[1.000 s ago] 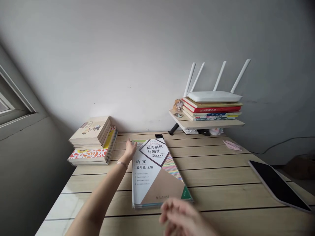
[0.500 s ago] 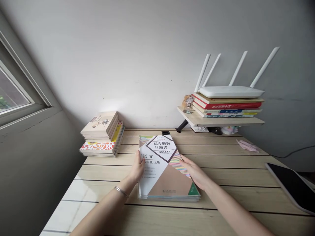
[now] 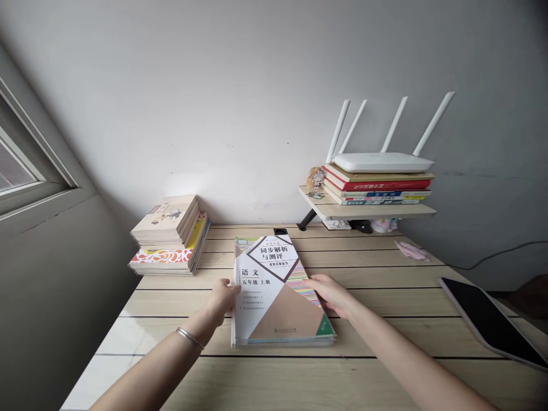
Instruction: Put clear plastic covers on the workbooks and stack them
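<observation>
A stack of workbooks [image 3: 274,319] lies on the wooden table in front of me, its top cover white and brown with a diamond title frame and a striped patch. My left hand [image 3: 225,298] is at the stack's left edge, thumb on the cover rim and the other fingers hidden at its side. From the right, my right hand [image 3: 330,294] grips the opposite edge, its thumb side touching the striped patch and the rest of the fingers tucked out of sight. Both hands are closed about the stack.
Small books [image 3: 165,220] sit on larger patterned books [image 3: 162,260] at the back left. On a raised shelf [image 3: 372,211] at the back right, a white router [image 3: 385,162] rests on several books. A tablet [image 3: 488,319] lies on the right, near a pink cloth-like item [image 3: 411,251].
The whole view has shifted, so the scene sits further left. My left hand has slid a little lower and outward along the stack's edge; my right hand keeps its place.
</observation>
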`<control>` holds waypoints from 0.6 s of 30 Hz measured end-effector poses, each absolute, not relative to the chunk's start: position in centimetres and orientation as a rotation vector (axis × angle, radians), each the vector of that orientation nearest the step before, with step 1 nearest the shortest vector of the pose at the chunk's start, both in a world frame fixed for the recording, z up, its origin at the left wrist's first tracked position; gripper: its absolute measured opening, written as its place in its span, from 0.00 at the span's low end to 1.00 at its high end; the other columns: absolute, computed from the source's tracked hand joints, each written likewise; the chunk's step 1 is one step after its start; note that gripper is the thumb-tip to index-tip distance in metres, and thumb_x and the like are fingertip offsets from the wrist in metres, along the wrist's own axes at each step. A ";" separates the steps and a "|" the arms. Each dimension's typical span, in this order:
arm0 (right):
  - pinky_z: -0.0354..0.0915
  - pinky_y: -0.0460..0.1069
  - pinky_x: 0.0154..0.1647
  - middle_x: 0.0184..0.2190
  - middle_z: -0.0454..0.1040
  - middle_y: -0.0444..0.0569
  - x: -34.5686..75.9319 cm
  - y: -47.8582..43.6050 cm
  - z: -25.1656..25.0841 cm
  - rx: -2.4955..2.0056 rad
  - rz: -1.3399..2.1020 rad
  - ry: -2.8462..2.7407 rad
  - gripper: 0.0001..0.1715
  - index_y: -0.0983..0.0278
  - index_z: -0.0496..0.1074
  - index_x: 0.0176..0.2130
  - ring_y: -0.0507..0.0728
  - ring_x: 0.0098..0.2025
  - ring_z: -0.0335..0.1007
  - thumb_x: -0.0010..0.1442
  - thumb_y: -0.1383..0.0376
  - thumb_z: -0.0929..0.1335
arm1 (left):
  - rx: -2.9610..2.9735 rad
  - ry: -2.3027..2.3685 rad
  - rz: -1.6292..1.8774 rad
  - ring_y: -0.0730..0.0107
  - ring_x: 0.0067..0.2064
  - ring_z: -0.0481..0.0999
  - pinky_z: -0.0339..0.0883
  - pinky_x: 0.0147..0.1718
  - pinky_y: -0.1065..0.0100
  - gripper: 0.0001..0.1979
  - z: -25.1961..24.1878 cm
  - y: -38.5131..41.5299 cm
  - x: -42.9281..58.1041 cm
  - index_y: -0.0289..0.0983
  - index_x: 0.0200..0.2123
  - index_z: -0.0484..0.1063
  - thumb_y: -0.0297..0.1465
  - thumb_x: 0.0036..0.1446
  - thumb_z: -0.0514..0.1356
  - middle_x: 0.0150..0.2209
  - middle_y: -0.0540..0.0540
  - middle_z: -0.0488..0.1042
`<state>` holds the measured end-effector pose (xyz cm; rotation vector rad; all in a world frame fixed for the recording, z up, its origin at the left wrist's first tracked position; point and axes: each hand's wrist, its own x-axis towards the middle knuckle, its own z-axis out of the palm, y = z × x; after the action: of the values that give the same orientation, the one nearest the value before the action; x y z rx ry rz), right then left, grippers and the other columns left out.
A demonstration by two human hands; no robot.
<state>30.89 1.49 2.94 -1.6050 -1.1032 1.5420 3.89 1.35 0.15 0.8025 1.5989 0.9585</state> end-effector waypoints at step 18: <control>0.66 0.46 0.24 0.27 0.79 0.54 30.1 2.5 1.6 -1.519 1.512 -0.930 0.10 0.69 0.74 0.32 0.57 0.26 0.75 0.44 0.70 0.69 | 0.682 1.297 1.076 0.64 0.28 0.77 0.74 0.30 0.60 0.10 0.4 2.0 6.6 0.38 0.38 0.58 0.27 0.56 0.59 0.28 0.47 0.74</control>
<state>30.05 2.49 1.60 -1.5186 -0.9304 1.5124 6.63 2.01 0.36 0.6820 1.2974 1.0765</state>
